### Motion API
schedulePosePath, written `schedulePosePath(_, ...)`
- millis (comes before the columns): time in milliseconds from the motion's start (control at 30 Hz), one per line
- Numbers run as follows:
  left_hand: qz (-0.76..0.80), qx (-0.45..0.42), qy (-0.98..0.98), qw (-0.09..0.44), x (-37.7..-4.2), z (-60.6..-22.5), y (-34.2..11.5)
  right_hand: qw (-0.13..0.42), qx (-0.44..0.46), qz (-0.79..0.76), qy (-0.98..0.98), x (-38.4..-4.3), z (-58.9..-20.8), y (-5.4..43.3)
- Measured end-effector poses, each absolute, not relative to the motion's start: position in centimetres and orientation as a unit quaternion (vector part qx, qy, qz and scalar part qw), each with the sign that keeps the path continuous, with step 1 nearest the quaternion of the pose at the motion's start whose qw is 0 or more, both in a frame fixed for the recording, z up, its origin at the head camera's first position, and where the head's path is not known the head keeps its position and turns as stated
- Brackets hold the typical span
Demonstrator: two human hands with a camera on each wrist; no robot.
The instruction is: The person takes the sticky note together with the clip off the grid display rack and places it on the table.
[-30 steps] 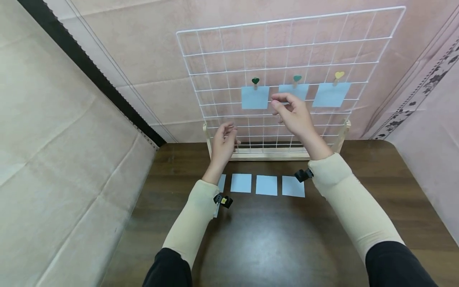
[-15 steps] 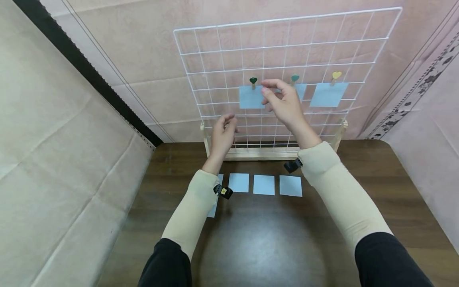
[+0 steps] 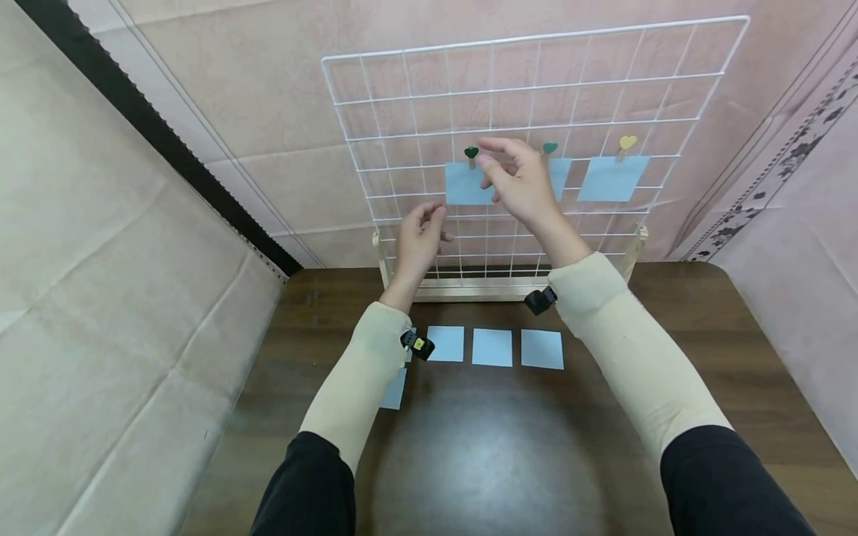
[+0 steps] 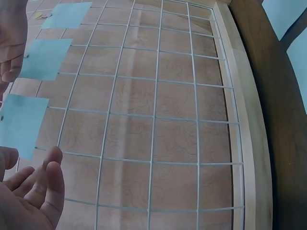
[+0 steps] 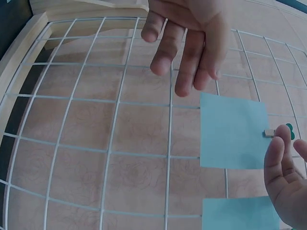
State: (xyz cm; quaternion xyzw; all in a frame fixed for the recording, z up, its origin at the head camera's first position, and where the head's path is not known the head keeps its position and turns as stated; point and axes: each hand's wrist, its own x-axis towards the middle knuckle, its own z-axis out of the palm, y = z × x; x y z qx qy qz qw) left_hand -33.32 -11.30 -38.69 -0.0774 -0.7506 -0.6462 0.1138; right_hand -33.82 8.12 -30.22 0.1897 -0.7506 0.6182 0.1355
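From here the left hand (image 3: 417, 242) and right hand (image 3: 521, 179), near the dark green clip (image 3: 471, 152), seem empty, and its blue paper (image 3: 462, 184) looks light, bendy, best held by its edges.

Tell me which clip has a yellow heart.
The rightmost clip on the wire grid; the left clip and middle clip show green instead.

1. A small enclosed corner, like a draped booth; whether in a home or studio cannot be told.
2. Creased pale sheeting (image 3: 127, 327) walls the left; pinkish sheeting (image 3: 281, 126) backs it.
3. A dark floral border (image 3: 801, 152) trims the right.
4. Wood-grain table (image 3: 496, 461) between.
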Motion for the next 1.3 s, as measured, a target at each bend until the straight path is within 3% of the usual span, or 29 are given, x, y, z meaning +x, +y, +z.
schedulePosePath(1300,-0.661,-0.076,-0.737,0.121,-34.5,-38.2,-9.5,0.209,0.151,0.599,-0.758,-35.5,-29.9,5.7)
